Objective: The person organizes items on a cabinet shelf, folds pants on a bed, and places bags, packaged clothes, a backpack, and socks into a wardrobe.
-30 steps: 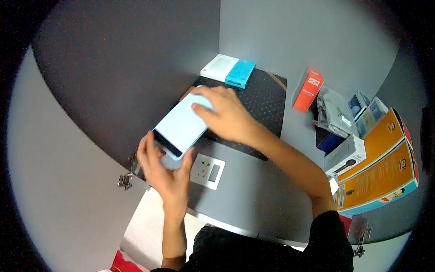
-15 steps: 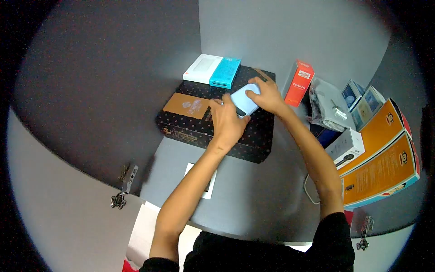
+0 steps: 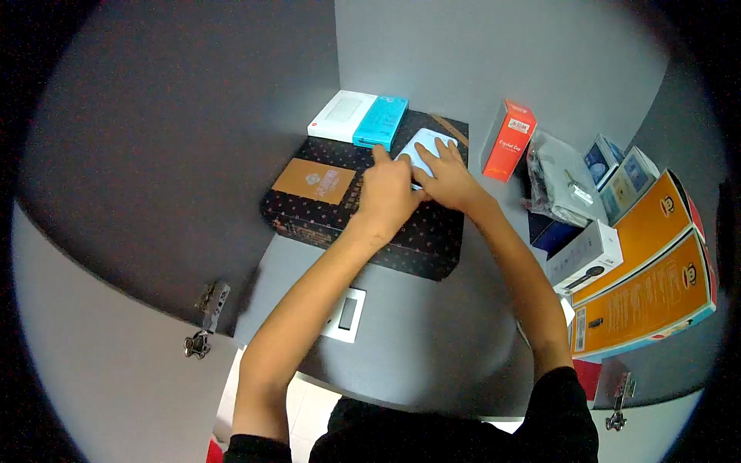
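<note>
On top of the black patterned box lies a light blue-white box, beside a blue box and a white box. My right hand rests on the light box, its fingers spread over the top. At the box's near left end is my left hand, fingers apart, with the index finger pointing up toward the blue box. A brown label shows on the black box, left of my left hand.
A red box stands to the right, near a plastic-wrapped grey package. Further right are a white box and large orange boxes. A socket plate sits in front of the black box.
The light box went from above the socket plate to the black box's top, right of the blue box. My right hand's fingers have spread over it; my left hand has shifted slightly.
</note>
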Action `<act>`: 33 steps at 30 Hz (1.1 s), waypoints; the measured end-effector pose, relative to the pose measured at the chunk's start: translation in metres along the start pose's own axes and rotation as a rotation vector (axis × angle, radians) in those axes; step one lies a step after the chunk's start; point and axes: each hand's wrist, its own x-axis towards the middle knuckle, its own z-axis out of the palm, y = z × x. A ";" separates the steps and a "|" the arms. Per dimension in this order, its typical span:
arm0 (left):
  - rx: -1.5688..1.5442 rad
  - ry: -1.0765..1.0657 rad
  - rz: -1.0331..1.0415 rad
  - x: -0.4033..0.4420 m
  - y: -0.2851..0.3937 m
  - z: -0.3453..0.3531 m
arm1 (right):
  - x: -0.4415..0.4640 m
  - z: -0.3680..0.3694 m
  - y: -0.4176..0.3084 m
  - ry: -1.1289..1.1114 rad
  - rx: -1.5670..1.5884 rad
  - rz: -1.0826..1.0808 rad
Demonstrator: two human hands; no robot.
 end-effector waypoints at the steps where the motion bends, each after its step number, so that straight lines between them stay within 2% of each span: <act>1: 0.047 0.030 0.088 0.007 -0.002 0.007 | 0.003 0.003 0.007 0.048 -0.015 -0.033; 2: 0.084 0.062 0.127 0.014 -0.003 0.015 | 0.003 0.005 0.016 -0.037 -0.042 -0.035; 6: 0.090 0.050 0.192 0.043 -0.009 0.027 | 0.018 0.014 0.043 -0.026 0.135 0.008; 8: 0.128 0.034 0.144 0.056 -0.011 0.032 | 0.028 0.017 0.049 -0.158 0.162 0.216; 9: 0.147 0.026 0.119 0.060 -0.011 0.032 | 0.033 0.016 0.051 -0.156 0.161 0.217; 12: 0.135 0.025 0.114 0.071 -0.015 0.035 | 0.045 0.017 0.060 -0.219 0.171 0.190; 15: 0.138 0.063 0.115 0.079 -0.016 0.045 | 0.049 0.024 0.072 -0.137 0.145 0.106; 17: 0.133 0.065 0.113 0.085 -0.018 0.051 | 0.051 0.026 0.085 -0.154 -0.040 -0.106; 21: 0.126 0.116 0.139 0.092 -0.021 0.060 | 0.054 0.057 0.104 0.007 0.062 -0.039; 23: 0.097 0.089 0.078 0.092 -0.017 0.058 | 0.055 0.037 0.097 -0.115 -0.065 -0.112; 24: 0.069 0.085 0.080 0.091 -0.019 0.058 | 0.056 0.037 0.103 -0.218 -0.213 -0.215; 25: 0.042 0.085 0.084 0.089 -0.019 0.049 | 0.057 0.046 0.108 -0.221 -0.208 -0.238; 27: 0.029 0.017 0.043 0.078 -0.021 0.027 | 0.055 0.061 0.102 -0.126 0.042 0.130; 28: 0.017 0.020 0.066 0.069 -0.023 0.014 | 0.055 0.018 0.066 -0.044 0.117 0.264; 29: 0.005 0.019 0.092 0.056 -0.024 -0.001 | 0.054 0.001 0.048 -0.048 0.120 0.265; 30: -0.054 -0.019 0.110 0.040 -0.024 -0.023 | 0.051 -0.010 0.034 0.088 0.183 0.283; 31: -0.088 0.117 0.141 0.012 -0.018 -0.043 | 0.047 -0.022 0.017 0.220 0.247 0.302; 32: -0.176 0.133 0.124 -0.013 -0.015 -0.064 | 0.045 -0.043 -0.007 0.303 0.295 0.247; 33: -0.172 0.204 0.097 -0.040 -0.006 -0.084 | 0.044 -0.061 -0.029 0.312 0.292 0.244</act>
